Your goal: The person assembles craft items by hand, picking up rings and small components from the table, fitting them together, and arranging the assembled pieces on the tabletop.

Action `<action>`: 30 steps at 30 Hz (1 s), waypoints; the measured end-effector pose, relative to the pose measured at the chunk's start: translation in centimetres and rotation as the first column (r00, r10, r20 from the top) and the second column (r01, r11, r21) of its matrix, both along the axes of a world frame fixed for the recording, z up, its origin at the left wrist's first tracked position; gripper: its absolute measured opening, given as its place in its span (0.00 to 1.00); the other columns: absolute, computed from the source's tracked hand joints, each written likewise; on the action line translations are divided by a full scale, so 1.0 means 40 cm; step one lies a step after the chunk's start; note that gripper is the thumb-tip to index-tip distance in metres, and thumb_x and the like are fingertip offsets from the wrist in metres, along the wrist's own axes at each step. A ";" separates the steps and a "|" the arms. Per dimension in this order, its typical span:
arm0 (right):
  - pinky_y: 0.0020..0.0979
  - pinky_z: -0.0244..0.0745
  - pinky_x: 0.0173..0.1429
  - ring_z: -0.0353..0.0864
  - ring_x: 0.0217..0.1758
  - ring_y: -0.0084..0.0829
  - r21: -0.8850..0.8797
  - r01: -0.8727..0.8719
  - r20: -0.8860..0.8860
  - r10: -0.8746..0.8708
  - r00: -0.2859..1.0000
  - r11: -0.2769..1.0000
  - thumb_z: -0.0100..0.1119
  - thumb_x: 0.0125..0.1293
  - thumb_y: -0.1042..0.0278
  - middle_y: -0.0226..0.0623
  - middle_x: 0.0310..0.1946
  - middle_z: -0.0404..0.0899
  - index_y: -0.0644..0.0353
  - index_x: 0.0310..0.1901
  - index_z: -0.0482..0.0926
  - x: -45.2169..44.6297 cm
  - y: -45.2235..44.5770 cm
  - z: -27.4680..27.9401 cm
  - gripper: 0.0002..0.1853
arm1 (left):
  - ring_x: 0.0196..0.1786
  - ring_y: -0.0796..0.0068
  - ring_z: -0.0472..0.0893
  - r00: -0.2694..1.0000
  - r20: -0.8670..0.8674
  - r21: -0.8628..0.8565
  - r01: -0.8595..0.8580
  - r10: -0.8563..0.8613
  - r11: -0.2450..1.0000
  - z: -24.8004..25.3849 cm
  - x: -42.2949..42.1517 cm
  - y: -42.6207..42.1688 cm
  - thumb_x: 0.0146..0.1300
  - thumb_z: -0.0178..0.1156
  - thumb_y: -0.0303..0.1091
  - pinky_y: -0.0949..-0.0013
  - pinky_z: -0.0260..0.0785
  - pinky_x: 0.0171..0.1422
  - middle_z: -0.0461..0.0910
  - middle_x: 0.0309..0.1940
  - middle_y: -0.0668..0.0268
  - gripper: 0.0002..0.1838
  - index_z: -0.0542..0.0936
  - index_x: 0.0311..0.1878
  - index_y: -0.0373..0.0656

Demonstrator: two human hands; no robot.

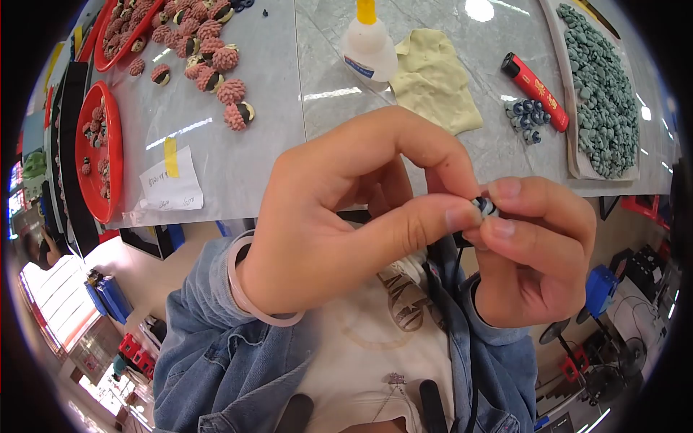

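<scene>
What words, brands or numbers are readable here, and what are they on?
None reads clearly enough to quote.
Paper note: handwriting, too blurred.
White bottle: label print too small.
Red tube: yellow markings, not legible.
Pale shirt: large printed letters, folded and partly covered; the word is unclear.

The tabletop leaves a passage between the pink pieces and the bottle, while farther right the cloth, red tube and blue beads obstruct the way to the tray.
</scene>
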State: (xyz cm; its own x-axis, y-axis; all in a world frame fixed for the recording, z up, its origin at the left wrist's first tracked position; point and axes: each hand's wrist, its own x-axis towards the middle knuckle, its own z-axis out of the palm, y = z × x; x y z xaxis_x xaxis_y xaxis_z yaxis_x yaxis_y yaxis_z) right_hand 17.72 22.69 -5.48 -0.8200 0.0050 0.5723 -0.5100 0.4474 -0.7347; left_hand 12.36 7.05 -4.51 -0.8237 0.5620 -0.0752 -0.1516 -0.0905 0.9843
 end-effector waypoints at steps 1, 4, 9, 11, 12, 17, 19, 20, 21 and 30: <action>0.21 0.73 0.34 0.74 0.31 0.27 -0.026 -0.003 0.025 0.004 1.000 1.000 0.60 0.43 0.88 0.45 0.35 0.71 0.61 0.34 0.73 0.003 0.001 0.000 0.16 | 0.33 0.79 0.70 1.000 0.000 0.001 0.002 -0.002 1.000 0.002 0.000 0.000 0.49 0.61 0.22 0.80 0.62 0.36 0.72 0.32 0.62 0.10 0.72 0.35 0.36; 0.23 0.72 0.36 0.74 0.31 0.27 -0.075 -0.007 0.073 0.013 0.997 0.997 0.59 0.45 0.86 0.45 0.35 0.70 0.61 0.34 0.73 0.006 0.006 0.001 0.13 | 0.33 0.78 0.71 0.976 -0.205 -0.127 0.043 -0.068 0.991 0.014 -0.005 -0.001 0.48 0.62 0.23 0.80 0.63 0.35 0.71 0.32 0.61 0.12 0.71 0.36 0.36; 0.27 0.70 0.41 0.73 0.34 0.26 -0.353 0.015 0.154 0.042 0.987 0.936 0.55 0.51 0.84 0.45 0.37 0.70 0.63 0.40 0.73 0.004 0.052 -0.014 0.13 | 0.32 0.79 0.70 0.944 -0.330 -0.167 -0.037 -0.021 0.985 0.011 -0.008 0.000 0.50 0.61 0.24 0.80 0.62 0.33 0.70 0.32 0.61 0.13 0.70 0.38 0.35; 0.28 0.70 0.42 0.72 0.36 0.26 -0.330 0.100 0.151 -0.052 0.987 0.939 0.53 0.52 0.84 0.45 0.39 0.70 0.63 0.42 0.73 0.006 0.082 -0.014 0.14 | 0.27 0.80 0.69 0.796 -0.592 -0.035 -0.178 0.123 0.983 -0.011 -0.016 -0.013 0.52 0.58 0.26 0.82 0.61 0.29 0.70 0.32 0.60 0.13 0.69 0.40 0.34; 0.26 0.70 0.42 0.73 0.35 0.26 -0.303 0.213 0.186 -0.161 0.969 0.929 0.53 0.50 0.86 0.44 0.37 0.71 0.64 0.40 0.74 0.005 0.094 -0.008 0.14 | 0.27 0.80 0.69 0.797 -0.591 -0.029 -0.178 0.127 0.984 -0.010 -0.017 -0.019 0.52 0.58 0.26 0.82 0.61 0.29 0.70 0.32 0.60 0.13 0.69 0.40 0.34; 0.24 0.71 0.39 0.75 0.35 0.26 0.056 0.439 0.190 -0.441 0.877 0.897 0.54 0.48 0.88 0.40 0.34 0.74 0.65 0.36 0.77 0.004 0.136 -0.010 0.12 | 0.20 0.83 0.66 0.748 -0.604 -0.036 -0.372 0.276 0.928 0.006 -0.026 -0.055 0.57 0.54 0.28 0.84 0.58 0.24 0.69 0.31 0.59 0.11 0.69 0.41 0.33; 0.24 0.71 0.38 0.75 0.34 0.26 0.203 0.437 0.145 -0.469 0.871 0.876 0.55 0.48 0.88 0.39 0.33 0.74 0.65 0.35 0.77 -0.004 0.140 -0.017 0.12 | 0.19 0.83 0.65 0.714 -0.636 -0.035 -0.405 0.292 0.913 0.013 -0.034 -0.072 0.57 0.53 0.28 0.85 0.57 0.23 0.69 0.31 0.59 0.11 0.69 0.41 0.33; 0.24 0.71 0.37 0.75 0.34 0.26 0.250 0.428 0.143 -0.471 0.871 0.868 0.55 0.47 0.87 0.38 0.33 0.75 0.65 0.34 0.77 -0.012 0.133 -0.020 0.11 | 0.19 0.83 0.65 0.674 -0.683 -0.045 -0.423 0.281 0.905 0.016 -0.039 -0.083 0.58 0.52 0.27 0.84 0.57 0.23 0.69 0.31 0.59 0.10 0.69 0.41 0.33; 0.24 0.71 0.37 0.75 0.33 0.26 0.298 0.421 0.142 -0.476 0.868 0.857 0.56 0.47 0.86 0.38 0.32 0.75 0.65 0.34 0.77 -0.018 0.125 -0.021 0.10 | 0.20 0.83 0.65 0.634 -0.726 -0.054 -0.437 0.265 0.898 0.021 -0.045 -0.095 0.58 0.51 0.27 0.84 0.57 0.23 0.69 0.32 0.58 0.09 0.69 0.41 0.33; 0.25 0.71 0.37 0.77 0.33 0.32 0.221 0.544 0.083 -0.572 0.816 0.809 0.56 0.48 0.84 0.39 0.33 0.76 0.64 0.36 0.77 -0.039 0.212 0.007 0.11 | 0.24 0.84 0.69 0.456 -0.887 -0.185 -0.508 0.080 0.841 0.086 -0.109 -0.225 0.58 0.49 0.22 0.83 0.58 0.26 0.73 0.36 0.56 0.09 0.72 0.42 0.34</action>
State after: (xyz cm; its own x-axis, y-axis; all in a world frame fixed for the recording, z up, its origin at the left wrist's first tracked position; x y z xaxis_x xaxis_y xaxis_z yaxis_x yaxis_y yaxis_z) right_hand 16.16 31.16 -5.20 -0.7773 0.3955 0.4893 -0.0305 0.7532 -0.6571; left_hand 7.98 -1.96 -1.06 -0.7158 0.3668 0.5942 0.6964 0.4380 0.5685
